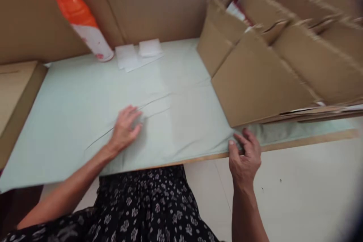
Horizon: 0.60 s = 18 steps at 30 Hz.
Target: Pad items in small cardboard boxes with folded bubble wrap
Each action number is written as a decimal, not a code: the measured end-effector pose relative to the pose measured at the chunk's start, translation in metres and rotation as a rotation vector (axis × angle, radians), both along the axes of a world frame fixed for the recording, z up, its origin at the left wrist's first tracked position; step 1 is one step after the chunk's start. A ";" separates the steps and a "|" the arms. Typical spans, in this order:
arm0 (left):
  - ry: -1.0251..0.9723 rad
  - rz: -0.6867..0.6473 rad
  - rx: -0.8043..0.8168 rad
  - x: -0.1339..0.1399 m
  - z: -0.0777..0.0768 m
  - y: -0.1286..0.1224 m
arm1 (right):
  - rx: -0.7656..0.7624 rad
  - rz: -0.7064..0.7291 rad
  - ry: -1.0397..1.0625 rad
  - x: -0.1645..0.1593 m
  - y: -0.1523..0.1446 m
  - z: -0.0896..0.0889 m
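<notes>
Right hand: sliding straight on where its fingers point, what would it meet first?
Likely the cardboard organizer, its lower corner just beyond the right hand; the exact gap is unclear.

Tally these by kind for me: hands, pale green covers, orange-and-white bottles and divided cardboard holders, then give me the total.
Hands: 2, the left hand and the right hand
Pale green cover: 1
Orange-and-white bottle: 1
Divided cardboard holder: 1
Total: 5
</notes>
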<state>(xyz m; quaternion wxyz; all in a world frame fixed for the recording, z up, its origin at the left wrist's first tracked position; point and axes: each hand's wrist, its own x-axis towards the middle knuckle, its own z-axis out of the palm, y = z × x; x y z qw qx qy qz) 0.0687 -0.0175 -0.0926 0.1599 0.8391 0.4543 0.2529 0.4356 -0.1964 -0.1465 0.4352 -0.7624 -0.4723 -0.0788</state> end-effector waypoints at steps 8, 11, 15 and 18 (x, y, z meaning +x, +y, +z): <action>0.081 0.347 -0.010 -0.142 -0.012 -0.026 | 0.037 0.000 -0.280 0.004 0.022 -0.024; 0.042 0.362 0.015 -0.138 -0.020 -0.030 | 0.017 -0.017 -0.273 0.008 0.023 -0.024; 0.012 0.370 0.031 -0.135 -0.026 -0.028 | 0.034 0.009 -0.298 0.013 0.026 -0.026; 0.000 0.384 0.037 -0.134 -0.028 -0.027 | 0.042 0.016 -0.294 0.016 0.027 -0.027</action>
